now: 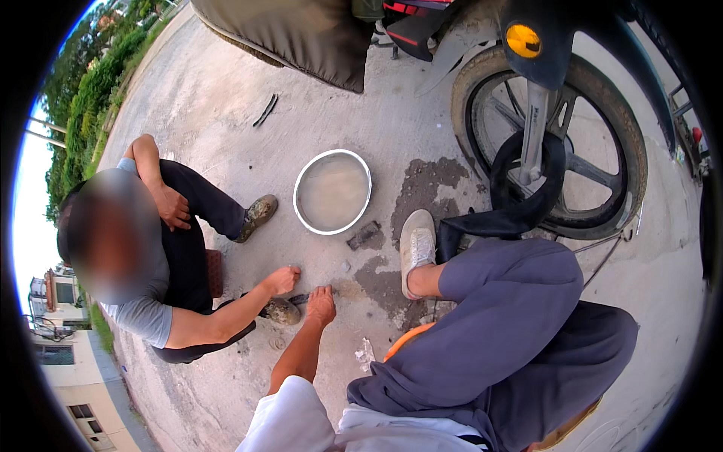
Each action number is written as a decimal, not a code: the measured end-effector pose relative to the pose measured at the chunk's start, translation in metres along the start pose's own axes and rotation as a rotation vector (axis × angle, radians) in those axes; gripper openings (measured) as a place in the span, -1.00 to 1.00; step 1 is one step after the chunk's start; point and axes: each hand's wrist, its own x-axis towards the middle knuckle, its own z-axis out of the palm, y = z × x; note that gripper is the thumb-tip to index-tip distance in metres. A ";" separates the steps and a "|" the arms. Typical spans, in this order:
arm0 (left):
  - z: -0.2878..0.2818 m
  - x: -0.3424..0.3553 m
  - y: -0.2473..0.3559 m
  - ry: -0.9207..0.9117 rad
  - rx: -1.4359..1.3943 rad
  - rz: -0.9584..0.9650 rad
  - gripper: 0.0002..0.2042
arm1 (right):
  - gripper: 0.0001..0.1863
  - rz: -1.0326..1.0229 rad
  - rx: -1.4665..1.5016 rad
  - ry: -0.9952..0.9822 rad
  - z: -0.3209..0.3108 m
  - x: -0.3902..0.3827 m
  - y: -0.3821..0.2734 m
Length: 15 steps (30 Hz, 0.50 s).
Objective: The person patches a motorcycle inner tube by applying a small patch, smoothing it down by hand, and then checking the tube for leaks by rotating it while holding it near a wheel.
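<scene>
My left hand (321, 305) reaches out low over the concrete, its fingers drawn together and pointing away from me. Beside it lies a small dark object (299, 299), its kind unclear; what the fingers hold, if anything, is hidden. My right hand is out of sight. Just beyond my left hand, a co-worker's closed hand (282, 280) hovers near the ground. Farther off stands a round metal-rimmed basin (301, 215) of cloudy water. At the right, a black inner tube (553, 181) hangs about the motorcycle's front fork (535, 124) and trails toward my shoe.
A co-worker (151, 301) sits low at the left. The motorcycle's front wheel (629, 154) stands at the right. A dark block (364, 236) lies near wet patches before my shoe (417, 252). Crumpled white scrap (365, 354) and a thin black strip (265, 110) lie on the ground.
</scene>
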 end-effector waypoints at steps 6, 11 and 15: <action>0.020 -0.014 -0.025 0.146 0.072 0.135 -0.73 | -0.31 -0.011 0.039 0.068 -0.017 -0.020 -0.026; 0.038 0.002 -0.040 0.005 0.271 0.139 -0.75 | -0.31 -0.045 0.116 0.144 -0.033 -0.048 -0.057; 0.042 0.010 -0.030 -0.006 0.319 0.212 -0.76 | -0.31 -0.154 0.252 0.271 -0.056 -0.070 -0.093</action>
